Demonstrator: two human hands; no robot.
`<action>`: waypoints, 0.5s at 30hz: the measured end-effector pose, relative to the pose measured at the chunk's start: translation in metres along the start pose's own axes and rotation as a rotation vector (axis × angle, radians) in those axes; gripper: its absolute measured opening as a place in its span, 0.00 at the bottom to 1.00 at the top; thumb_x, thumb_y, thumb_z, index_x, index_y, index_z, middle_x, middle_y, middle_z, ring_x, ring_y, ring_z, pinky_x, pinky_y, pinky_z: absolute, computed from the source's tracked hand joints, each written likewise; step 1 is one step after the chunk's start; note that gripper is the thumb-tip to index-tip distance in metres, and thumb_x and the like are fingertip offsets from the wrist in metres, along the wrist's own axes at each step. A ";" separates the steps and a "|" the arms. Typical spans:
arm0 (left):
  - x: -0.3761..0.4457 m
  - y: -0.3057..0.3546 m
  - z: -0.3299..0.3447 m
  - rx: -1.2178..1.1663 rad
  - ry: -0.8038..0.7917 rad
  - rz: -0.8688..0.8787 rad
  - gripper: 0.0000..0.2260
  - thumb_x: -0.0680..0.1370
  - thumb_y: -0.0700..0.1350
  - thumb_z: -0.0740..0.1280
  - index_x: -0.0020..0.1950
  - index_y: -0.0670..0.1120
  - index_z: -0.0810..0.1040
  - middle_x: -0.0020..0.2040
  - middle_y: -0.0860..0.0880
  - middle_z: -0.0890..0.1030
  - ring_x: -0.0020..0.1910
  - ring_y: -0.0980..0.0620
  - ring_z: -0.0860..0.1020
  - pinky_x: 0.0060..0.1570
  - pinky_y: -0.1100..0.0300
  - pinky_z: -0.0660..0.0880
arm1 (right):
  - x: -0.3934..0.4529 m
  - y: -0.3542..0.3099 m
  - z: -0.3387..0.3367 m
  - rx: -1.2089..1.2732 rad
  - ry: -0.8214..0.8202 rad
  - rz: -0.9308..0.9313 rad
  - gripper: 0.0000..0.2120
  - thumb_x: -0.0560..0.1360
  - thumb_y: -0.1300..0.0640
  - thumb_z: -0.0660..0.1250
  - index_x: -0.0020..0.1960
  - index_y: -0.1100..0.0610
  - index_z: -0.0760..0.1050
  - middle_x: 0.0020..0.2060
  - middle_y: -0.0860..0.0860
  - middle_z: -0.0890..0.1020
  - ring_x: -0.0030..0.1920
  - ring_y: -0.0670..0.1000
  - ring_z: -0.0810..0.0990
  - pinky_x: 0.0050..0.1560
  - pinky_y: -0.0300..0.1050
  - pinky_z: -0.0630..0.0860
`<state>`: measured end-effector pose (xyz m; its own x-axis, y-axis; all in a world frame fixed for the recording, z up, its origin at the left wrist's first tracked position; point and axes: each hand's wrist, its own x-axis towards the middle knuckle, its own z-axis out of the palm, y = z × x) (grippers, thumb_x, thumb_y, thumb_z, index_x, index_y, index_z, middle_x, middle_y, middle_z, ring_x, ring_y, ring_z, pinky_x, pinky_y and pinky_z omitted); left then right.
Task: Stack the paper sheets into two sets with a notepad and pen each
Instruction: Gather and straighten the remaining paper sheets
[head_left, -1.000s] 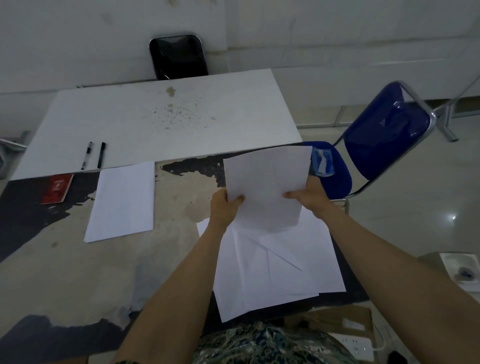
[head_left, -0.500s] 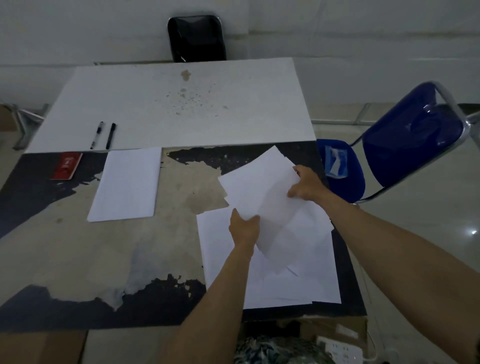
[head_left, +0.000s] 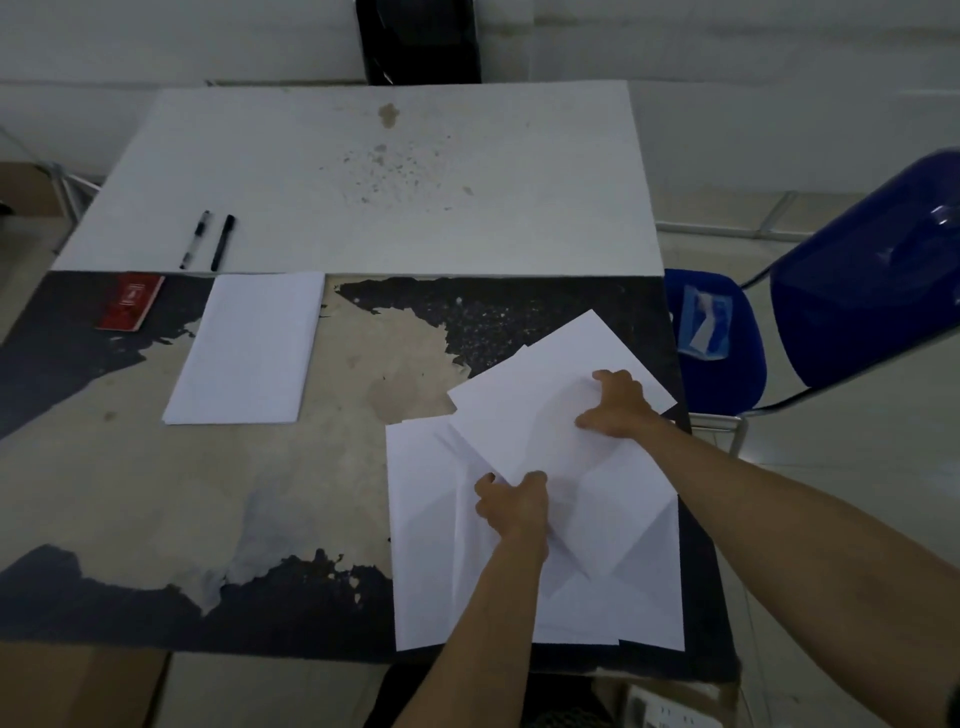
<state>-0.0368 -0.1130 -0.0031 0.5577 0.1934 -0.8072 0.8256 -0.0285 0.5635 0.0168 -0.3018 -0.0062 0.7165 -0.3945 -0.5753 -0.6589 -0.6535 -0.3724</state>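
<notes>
Since the earlier frame, both hands lowered the held sheets (head_left: 550, 410) onto the loose pile (head_left: 431, 571) at the table's (head_left: 130, 493) near right. Left hand (head_left: 511, 506) pinched the sheets' near edge; right hand (head_left: 618, 405) gripped their far right side. Neat stack (head_left: 249, 348) lay far left, red notepad (head_left: 130, 302) and two pens (head_left: 208, 241) beyond it. Only one notepad was visible. Risk, as a judgement: skewed sheets near the right edge could slide off or crease if squared carelessly.
</notes>
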 end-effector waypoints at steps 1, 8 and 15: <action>0.000 0.003 0.001 -0.019 0.013 -0.026 0.36 0.69 0.42 0.75 0.73 0.44 0.62 0.67 0.41 0.69 0.55 0.40 0.76 0.47 0.51 0.77 | 0.002 0.001 0.001 0.014 -0.001 -0.004 0.44 0.70 0.48 0.77 0.78 0.54 0.59 0.74 0.57 0.64 0.74 0.60 0.63 0.72 0.59 0.66; 0.011 0.002 -0.006 0.026 0.003 -0.053 0.21 0.72 0.42 0.72 0.62 0.43 0.71 0.53 0.46 0.77 0.49 0.44 0.76 0.48 0.53 0.75 | 0.009 0.001 -0.001 0.019 -0.062 0.025 0.45 0.64 0.41 0.79 0.73 0.55 0.64 0.70 0.56 0.71 0.69 0.60 0.71 0.69 0.60 0.70; 0.014 0.005 -0.028 0.008 -0.028 0.166 0.19 0.72 0.38 0.70 0.61 0.46 0.70 0.52 0.46 0.78 0.51 0.43 0.78 0.51 0.51 0.78 | 0.002 0.002 -0.007 0.185 -0.139 0.137 0.46 0.61 0.45 0.82 0.72 0.61 0.67 0.68 0.56 0.74 0.67 0.58 0.74 0.62 0.51 0.73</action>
<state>-0.0272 -0.0832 -0.0064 0.6887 0.1581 -0.7076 0.7223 -0.0657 0.6884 0.0184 -0.3084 -0.0031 0.5881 -0.3704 -0.7190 -0.7872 -0.4661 -0.4038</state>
